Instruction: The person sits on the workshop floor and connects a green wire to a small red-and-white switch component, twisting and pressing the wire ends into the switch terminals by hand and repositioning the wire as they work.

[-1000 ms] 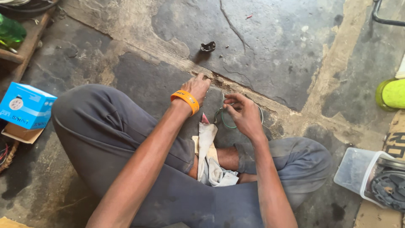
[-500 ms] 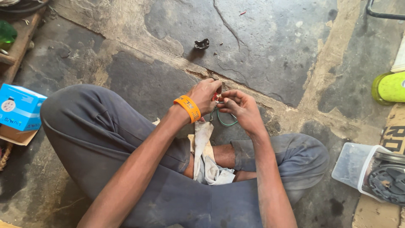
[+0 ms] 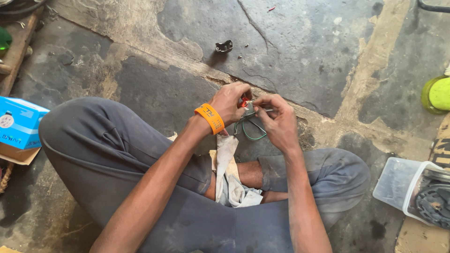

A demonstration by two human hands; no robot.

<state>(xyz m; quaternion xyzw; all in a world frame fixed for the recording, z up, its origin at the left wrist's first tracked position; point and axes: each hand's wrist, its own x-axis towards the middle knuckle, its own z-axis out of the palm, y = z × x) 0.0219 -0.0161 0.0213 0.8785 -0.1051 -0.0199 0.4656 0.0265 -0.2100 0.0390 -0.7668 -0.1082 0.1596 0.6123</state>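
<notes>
I sit cross-legged on a stone floor in grey trousers. My left hand (image 3: 230, 100), with an orange wristband (image 3: 210, 118), pinches a small red part (image 3: 244, 101) joined to thin green and black wires (image 3: 251, 129). My right hand (image 3: 276, 119) meets it from the right, fingertips closed on the same small part and wires. The wires loop down below both hands. A dirty white rag (image 3: 229, 175) lies over my crossed legs just beneath.
A small black metal bracket (image 3: 224, 46) lies on the floor ahead. A blue box (image 3: 18, 122) sits at the left on cardboard. At the right stand a clear plastic tub (image 3: 398, 185) and a yellow-green object (image 3: 436, 93).
My left hand has lifted off the floor and come back to meet the right hand. Both hands now hold the wired part together, closer in front of me.
</notes>
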